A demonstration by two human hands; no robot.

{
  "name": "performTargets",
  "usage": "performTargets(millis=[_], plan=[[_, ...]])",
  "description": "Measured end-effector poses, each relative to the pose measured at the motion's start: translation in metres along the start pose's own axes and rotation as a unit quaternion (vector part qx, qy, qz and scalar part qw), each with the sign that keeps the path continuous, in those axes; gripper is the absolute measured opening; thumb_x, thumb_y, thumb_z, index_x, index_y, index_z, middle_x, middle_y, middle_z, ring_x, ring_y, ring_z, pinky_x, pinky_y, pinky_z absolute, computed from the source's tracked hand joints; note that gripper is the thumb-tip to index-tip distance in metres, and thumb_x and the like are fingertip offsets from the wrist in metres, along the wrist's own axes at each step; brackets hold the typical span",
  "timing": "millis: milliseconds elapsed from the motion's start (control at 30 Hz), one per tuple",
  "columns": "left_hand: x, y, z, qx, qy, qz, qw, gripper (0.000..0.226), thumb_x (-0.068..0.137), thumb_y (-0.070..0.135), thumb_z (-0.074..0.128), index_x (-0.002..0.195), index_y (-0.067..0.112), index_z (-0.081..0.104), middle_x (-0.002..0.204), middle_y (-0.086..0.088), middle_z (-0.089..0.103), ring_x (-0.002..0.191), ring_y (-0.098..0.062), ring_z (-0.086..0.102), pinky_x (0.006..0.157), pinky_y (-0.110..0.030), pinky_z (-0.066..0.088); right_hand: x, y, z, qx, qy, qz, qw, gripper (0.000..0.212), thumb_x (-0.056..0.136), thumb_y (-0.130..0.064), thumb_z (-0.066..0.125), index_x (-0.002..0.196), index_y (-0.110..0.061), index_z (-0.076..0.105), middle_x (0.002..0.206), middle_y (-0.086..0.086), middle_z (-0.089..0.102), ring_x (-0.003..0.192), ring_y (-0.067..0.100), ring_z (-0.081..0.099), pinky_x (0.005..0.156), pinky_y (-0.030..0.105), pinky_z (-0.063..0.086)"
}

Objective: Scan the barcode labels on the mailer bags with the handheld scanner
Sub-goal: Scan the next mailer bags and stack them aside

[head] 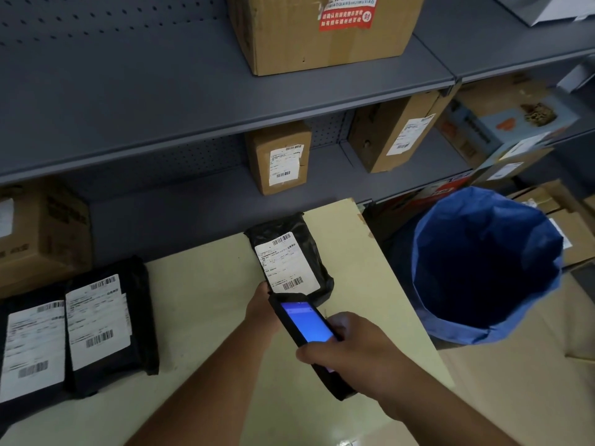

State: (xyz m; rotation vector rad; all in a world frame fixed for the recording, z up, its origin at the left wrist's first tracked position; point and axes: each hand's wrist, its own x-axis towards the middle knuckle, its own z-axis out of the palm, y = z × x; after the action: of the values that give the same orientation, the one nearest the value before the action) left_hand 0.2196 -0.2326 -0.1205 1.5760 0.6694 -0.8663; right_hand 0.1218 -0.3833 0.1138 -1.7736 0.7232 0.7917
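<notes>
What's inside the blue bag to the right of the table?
Nothing visible: the blue bag stands open, and its inner walls look bare. The bottom is deep in shadow, so anything lying flat there cannot be ruled out.

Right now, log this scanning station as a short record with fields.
scanner: black handheld scanner, screen lit blue, in right hand
target: black mailer bag on the table, label up, scanner nose at its near barcode
left hand: at that bag's near edge
other bags: two black mailers at table's left, labels up
beside table: blue bin, right
</notes>
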Motion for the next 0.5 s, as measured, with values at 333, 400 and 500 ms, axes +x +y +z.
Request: performTargets(millis=[333,400,500], plan=[[-0.090,0.037,-0.038,0.119,0.101,0.035,0.987,0.074,0.099,0.023,0.061,0.165,0.022,0.028,0.157,-0.013,0.053,0.136,-0.035,0.059,0.114,-0.045,0.050,-0.004,-0.011,0.026,-0.030,0.003,-0.006,1.000,0.041,0.073,-0.037,0.088,0.103,-0.018,0.068,0.074,-0.005,0.068,0.060,0.008,0.061,0.058,0.022,0.048],[-0.090,0.031,-0.055,0.134,0.118,0.048,0.983,0.072,0.099,0.020,0.062,0.164,0.023,0.031,0.158,-0.011,0.052,0.137,-0.032,0.059,0.114,-0.044,0.050,-0.006,-0.014,0.036,-0.037,0.004,-0.009,0.999,0.042,0.074,-0.035,0.088,0.107,-0.017,0.068,0.078,-0.002,0.070,0.064,0.011,0.062,0.059,0.023,0.049],[-0.100,0.025,-0.079,0.142,0.136,0.057,0.979,0.068,0.100,0.021,0.064,0.162,0.023,0.036,0.159,-0.011,0.051,0.138,-0.031,0.057,0.112,-0.042,0.051,-0.010,-0.019,0.054,-0.048,-0.001,-0.013,0.999,0.043,0.075,-0.034,0.088,0.110,-0.018,0.068,0.083,0.000,0.072,0.067,0.012,0.064,0.060,0.024,0.050]])
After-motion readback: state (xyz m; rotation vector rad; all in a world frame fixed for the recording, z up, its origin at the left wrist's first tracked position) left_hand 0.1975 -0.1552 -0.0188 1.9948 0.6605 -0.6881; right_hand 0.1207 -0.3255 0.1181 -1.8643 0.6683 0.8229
